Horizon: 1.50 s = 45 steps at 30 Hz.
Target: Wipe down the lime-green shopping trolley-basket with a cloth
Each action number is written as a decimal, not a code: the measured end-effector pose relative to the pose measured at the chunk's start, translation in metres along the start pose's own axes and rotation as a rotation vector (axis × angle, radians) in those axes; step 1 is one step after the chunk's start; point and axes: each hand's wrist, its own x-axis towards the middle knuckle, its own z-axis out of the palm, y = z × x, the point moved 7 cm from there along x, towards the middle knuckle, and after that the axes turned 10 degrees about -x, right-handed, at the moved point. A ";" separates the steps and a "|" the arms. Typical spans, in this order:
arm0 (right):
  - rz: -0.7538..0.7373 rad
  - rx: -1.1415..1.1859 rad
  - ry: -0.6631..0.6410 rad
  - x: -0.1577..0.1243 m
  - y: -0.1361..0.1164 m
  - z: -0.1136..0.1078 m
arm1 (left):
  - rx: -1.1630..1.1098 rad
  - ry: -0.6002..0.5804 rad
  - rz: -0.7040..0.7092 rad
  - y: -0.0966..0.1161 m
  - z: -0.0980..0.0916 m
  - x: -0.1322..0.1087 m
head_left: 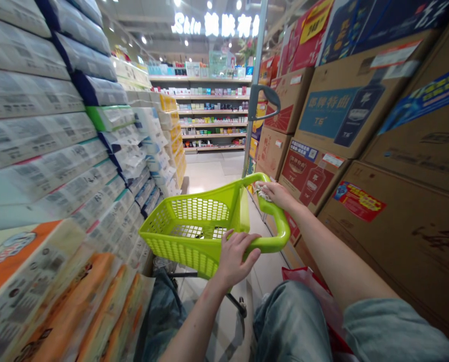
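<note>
A lime-green plastic shopping cart (194,221) stands in front of me in a narrow aisle, its basket looking empty. My left hand (236,256) is wrapped round the near end of the green handle bar (273,242). My right hand (275,193) is closed on the far end of the same bar, with a crumpled white thing I cannot make out under its fingers. My knees in blue jeans show below the cart.
Stacked packs of tissue paper (51,166) wall the left side. Brown cardboard cartons (378,151) are piled on the right. A red bag (307,281) hangs by my right leg. A grey pole with a handle (255,100) stands ahead; shelves of goods (212,120) cross the aisle's end.
</note>
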 end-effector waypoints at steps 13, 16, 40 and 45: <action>-0.100 0.147 0.133 -0.042 -0.015 -0.003 | 0.123 0.041 0.051 -0.002 0.003 0.001; -0.068 0.152 0.167 -0.051 -0.020 -0.007 | 0.165 0.126 0.099 0.002 -0.001 -0.006; 0.015 0.234 0.305 -0.158 -0.083 -0.031 | 0.052 0.016 0.185 0.001 -0.007 -0.028; 0.076 0.220 0.536 -0.188 -0.073 -0.030 | 0.114 0.087 0.020 -0.031 -0.021 -0.030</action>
